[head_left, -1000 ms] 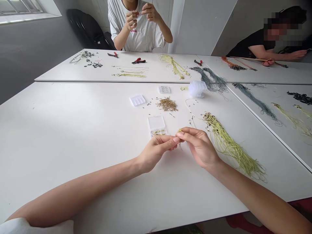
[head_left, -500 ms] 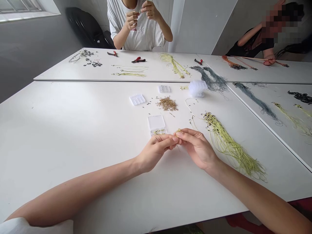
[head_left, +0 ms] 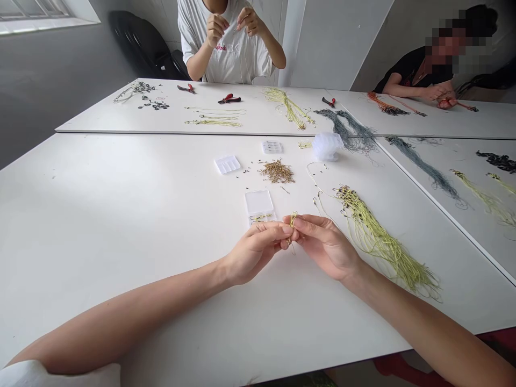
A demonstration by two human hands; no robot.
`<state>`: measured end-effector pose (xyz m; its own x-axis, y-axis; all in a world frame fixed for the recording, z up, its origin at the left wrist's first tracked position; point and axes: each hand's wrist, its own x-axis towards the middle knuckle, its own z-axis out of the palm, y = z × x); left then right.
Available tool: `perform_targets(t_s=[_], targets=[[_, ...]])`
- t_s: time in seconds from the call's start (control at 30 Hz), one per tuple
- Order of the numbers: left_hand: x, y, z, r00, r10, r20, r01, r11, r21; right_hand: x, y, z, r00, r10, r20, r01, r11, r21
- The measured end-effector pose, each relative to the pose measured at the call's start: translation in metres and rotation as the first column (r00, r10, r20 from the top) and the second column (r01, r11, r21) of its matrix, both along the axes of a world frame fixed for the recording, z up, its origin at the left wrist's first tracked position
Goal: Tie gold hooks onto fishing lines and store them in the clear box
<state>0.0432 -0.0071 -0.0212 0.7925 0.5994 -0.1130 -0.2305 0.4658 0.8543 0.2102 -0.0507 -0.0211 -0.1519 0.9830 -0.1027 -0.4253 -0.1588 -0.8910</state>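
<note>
My left hand (head_left: 260, 244) and my right hand (head_left: 328, 244) meet above the table, fingertips pinched together. Between them they hold a small looped yellow-green fishing line (head_left: 294, 217), with its loops showing above the fingers and a small metal piece and thin strand below. Just behind my left hand lies an open clear plastic box (head_left: 259, 202) with rigged lines in its compartments, partly hidden by that hand. To the right of my right hand spreads a long bundle of yellow-green lines (head_left: 382, 247) with dark and gold ends.
Beyond the hands are a pile of small gold metal pieces (head_left: 278, 171), a compartment box (head_left: 227, 164), another small box (head_left: 272, 147) and stacked clear boxes (head_left: 326, 146). Grey line bundles (head_left: 427, 166) lie right. Across the table (head_left: 100, 215), pliers (head_left: 229, 99) lie near two people.
The yellow-green line's loops now stand higher above my fingertips, and more hangs below. Across the table, one person's hands have moved apart; the other has lowered an arm to the table.
</note>
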Motion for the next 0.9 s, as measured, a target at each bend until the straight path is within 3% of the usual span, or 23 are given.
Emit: perform_targets(t_s=[0.33,0.73,0.9], targets=[[-0.0009,-0.0008,0.0003,0.998,-0.056,0.011,0.055,0.997,0.058,0.0011,-0.0006,0.0013,0.995,0.084,-0.056,-0.082,0.996,0.031],[0.0,-0.0033,0.0059,0.999,-0.001,-0.051,0.007,0.992,0.125,0.0011,0.0,0.0056,1.0,0.023,-0.003,-0.023,0.998,0.052],[-0.0019,-0.0017,0.0041,0.994,0.011,-0.112,0.013,0.977,0.212,0.0059,0.0016,0.0065,0.997,-0.068,-0.026,0.069,0.997,0.021]])
